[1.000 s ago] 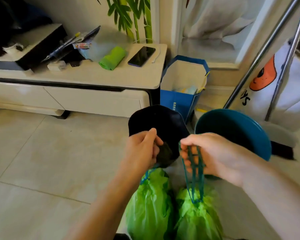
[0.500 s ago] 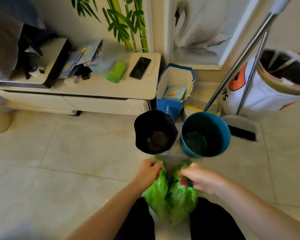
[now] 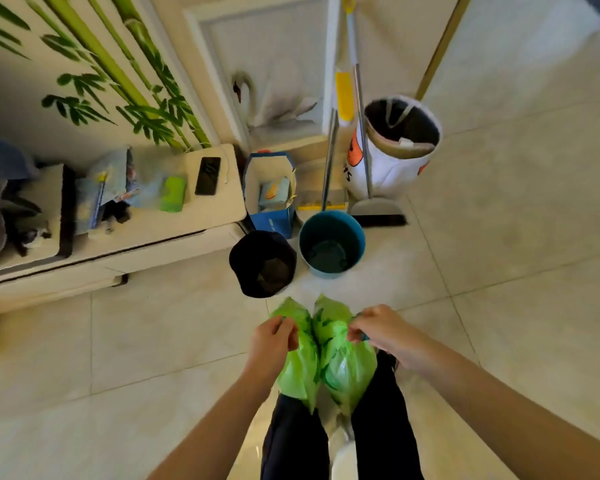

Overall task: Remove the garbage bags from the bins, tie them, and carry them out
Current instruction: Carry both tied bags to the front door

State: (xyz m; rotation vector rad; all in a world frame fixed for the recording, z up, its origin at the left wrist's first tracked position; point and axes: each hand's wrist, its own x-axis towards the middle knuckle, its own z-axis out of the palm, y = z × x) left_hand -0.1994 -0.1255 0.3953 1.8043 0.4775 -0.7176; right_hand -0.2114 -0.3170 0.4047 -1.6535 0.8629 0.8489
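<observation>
Bare floor (image 3: pixel 516 271) lies open on the right; ahead, the black bin (image 3: pixel 262 263), teal bin (image 3: pixel 331 244) and broom (image 3: pixel 378 211) crowd the cabinet (image 3: pixel 174 233) corner.

Two bulging green plastic garbage bags, left (image 3: pixel 300 362) and right (image 3: pixel 347 365), hang touching; black round bin (image 3: pixel 262 263) and teal round bin (image 3: pixel 331 244) stand upright, side by side on the floor.

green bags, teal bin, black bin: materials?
Green bags: thin glossy plastic film, crinkled, translucent with highlights.
Teal bin: likely rigid moulded plastic, smooth wall, semi-matte.
Black bin: probably plastic, matte; too dark to be sure.
</observation>
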